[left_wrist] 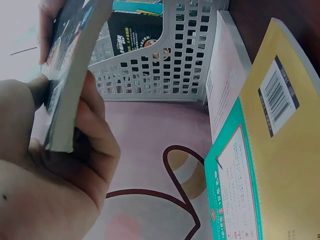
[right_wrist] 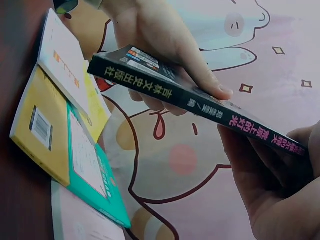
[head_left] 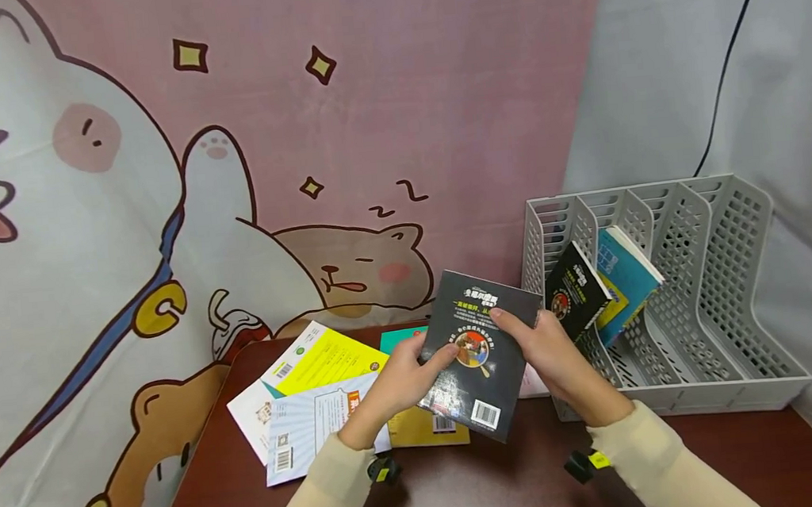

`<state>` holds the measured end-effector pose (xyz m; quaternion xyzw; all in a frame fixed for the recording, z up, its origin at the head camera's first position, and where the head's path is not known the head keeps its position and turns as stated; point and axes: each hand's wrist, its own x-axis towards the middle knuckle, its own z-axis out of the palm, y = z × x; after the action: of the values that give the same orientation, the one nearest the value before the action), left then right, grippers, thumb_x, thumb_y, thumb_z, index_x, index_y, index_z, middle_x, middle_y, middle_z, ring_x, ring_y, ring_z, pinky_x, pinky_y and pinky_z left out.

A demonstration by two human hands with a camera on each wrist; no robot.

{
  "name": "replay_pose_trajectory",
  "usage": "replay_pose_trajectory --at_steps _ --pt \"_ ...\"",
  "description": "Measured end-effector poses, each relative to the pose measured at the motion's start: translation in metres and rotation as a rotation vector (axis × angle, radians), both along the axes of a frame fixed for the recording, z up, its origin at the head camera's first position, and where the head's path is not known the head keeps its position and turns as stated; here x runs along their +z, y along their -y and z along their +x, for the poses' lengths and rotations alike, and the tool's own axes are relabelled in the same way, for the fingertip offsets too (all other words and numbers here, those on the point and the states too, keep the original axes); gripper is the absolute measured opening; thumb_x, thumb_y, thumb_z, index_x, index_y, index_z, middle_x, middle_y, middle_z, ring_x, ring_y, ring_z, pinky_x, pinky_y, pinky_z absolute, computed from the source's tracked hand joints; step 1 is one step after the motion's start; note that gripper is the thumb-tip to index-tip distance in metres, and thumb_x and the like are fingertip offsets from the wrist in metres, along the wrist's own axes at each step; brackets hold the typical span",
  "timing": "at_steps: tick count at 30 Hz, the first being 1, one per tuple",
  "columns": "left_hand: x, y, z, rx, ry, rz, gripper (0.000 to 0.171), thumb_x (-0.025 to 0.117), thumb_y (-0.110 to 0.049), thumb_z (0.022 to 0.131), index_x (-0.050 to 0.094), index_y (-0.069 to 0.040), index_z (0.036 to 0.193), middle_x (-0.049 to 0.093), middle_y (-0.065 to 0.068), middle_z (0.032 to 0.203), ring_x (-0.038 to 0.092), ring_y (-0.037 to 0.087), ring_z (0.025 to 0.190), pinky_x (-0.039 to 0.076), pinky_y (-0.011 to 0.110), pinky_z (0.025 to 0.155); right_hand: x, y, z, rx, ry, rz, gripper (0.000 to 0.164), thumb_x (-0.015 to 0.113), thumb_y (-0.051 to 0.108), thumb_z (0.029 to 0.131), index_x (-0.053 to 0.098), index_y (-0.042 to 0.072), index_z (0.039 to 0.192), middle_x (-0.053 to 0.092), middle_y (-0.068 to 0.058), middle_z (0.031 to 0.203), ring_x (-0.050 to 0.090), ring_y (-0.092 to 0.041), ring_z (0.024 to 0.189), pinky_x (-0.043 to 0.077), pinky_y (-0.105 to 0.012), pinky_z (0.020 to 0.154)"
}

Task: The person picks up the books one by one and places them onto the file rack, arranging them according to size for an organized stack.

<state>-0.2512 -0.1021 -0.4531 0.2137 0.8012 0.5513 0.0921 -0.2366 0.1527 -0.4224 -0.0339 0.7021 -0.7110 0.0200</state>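
Observation:
Both hands hold a black paperback book [head_left: 488, 390] over the table, its back cover with a barcode turned up. The left hand [head_left: 405, 377] grips its left edge, thumb on the cover and fingers underneath. On the opposite side, the right hand [head_left: 545, 342] pinches it the same way, thumb near the title. The dark spine with pink and yellow lettering shows in the right wrist view, where the left hand [right_wrist: 160, 40] has its thumb on the cover. Beneath lies a yellow-brown book [left_wrist: 285, 130], overlapping a teal one [left_wrist: 232, 175].
To the right stands a grey perforated file rack [head_left: 682, 391], its left slots holding another black book [head_left: 575, 292] and a blue book [head_left: 630, 276]. Left on the table [head_left: 207, 460] lie a yellow book [head_left: 328, 359] and a pale blue striped book [head_left: 301, 429]. A printed curtain [head_left: 453, 122] hangs behind.

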Motion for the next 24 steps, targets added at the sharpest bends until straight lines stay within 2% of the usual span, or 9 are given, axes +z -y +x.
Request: replay_pose_trajectory --at_steps 4,9,13,16,21,24 --pt "0.000 0.000 -0.001 -0.018 0.026 -0.012 0.040 0.066 -0.050 0.110 0.072 -0.025 0.140 0.084 0.001 0.112 0.084 0.017 0.088 0.068 0.035 0.080 0.004 0.000 0.004 -0.024 -0.023 0.039 0.048 0.069 0.037 0.110 0.064 -0.002 0.139 0.082 0.003 0.102 0.081 -0.011 0.087 0.067 -0.031 0.079" --pt "0.000 -0.001 0.000 -0.026 0.025 -0.052 0.039 0.063 -0.053 0.111 0.075 -0.025 0.135 0.085 -0.002 0.108 0.082 0.015 0.090 0.066 0.033 0.083 0.009 -0.004 0.008 -0.038 -0.062 0.039 0.049 0.068 0.036 0.111 0.063 -0.004 0.139 0.083 0.002 0.102 0.082 -0.012 0.087 0.068 -0.034 0.077" --pt "-0.003 -0.002 0.001 -0.026 0.037 -0.109 0.038 0.063 -0.057 0.110 0.076 -0.028 0.132 0.083 -0.006 0.104 0.076 0.016 0.084 0.063 0.032 0.077 0.014 -0.010 0.011 -0.065 -0.109 0.076 0.049 0.068 0.037 0.111 0.063 -0.005 0.138 0.083 0.002 0.100 0.083 -0.013 0.084 0.069 -0.036 0.073" --pt "-0.005 -0.003 0.001 -0.028 0.031 -0.141 0.035 0.064 -0.057 0.109 0.077 -0.030 0.128 0.081 -0.007 0.099 0.074 0.024 0.080 0.060 0.032 0.070 0.020 -0.017 0.014 -0.088 -0.133 0.126 0.050 0.069 0.039 0.111 0.063 -0.004 0.137 0.083 -0.003 0.100 0.083 -0.014 0.080 0.069 -0.038 0.070" --pt "-0.008 -0.007 0.000 -0.029 -0.012 -0.182 0.029 0.065 -0.054 0.110 0.076 -0.027 0.109 0.078 0.006 0.094 0.077 0.041 0.085 0.053 0.029 0.062 0.032 -0.031 0.020 -0.143 -0.156 0.210 0.052 0.069 0.043 0.110 0.065 -0.003 0.134 0.084 -0.007 0.100 0.082 -0.012 0.076 0.068 -0.037 0.067" --pt "-0.010 -0.012 0.000 -0.033 -0.022 -0.185 0.030 0.065 -0.051 0.110 0.075 -0.023 0.109 0.080 0.015 0.097 0.078 0.045 0.086 0.055 0.028 0.062 0.038 -0.041 0.023 -0.184 -0.191 0.252 0.050 0.069 0.042 0.110 0.067 -0.003 0.132 0.084 -0.004 0.094 0.082 -0.011 0.072 0.067 -0.037 0.063"
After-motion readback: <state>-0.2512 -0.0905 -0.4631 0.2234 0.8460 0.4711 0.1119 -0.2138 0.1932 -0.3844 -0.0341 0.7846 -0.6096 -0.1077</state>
